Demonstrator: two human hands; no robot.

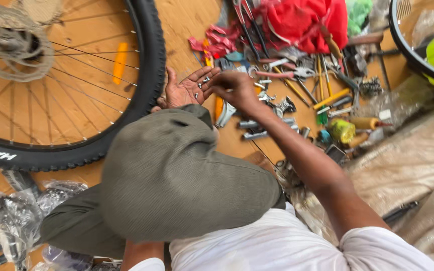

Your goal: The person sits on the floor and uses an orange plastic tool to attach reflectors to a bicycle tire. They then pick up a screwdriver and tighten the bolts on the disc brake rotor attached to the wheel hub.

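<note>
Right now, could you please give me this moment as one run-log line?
left hand: palm up, holding small screws | right hand: fingers picking at them | bicycle wheel left | tool pile right

The person's raised knee (177, 175) fills the near middle of the view. Just beyond it, the left hand (184, 90) lies palm up with several small screws (200, 86) resting on it. The right hand (234, 88) is immediately to its right, its fingertips touching the left hand's fingers. A bicycle wheel (71, 80) lies flat on the wooden floor (187, 20) to the far left, its tyre just beside the left hand. A scatter of hand tools (302, 85) lies on the floor to the right of both hands. Behind the tools, farther off, sits a cloth bundle (302, 22). A second wheel (418, 45) lies at the far right. Plastic sheeting (408, 165) lies near right, and bagged parts (6, 216) near left.
</note>
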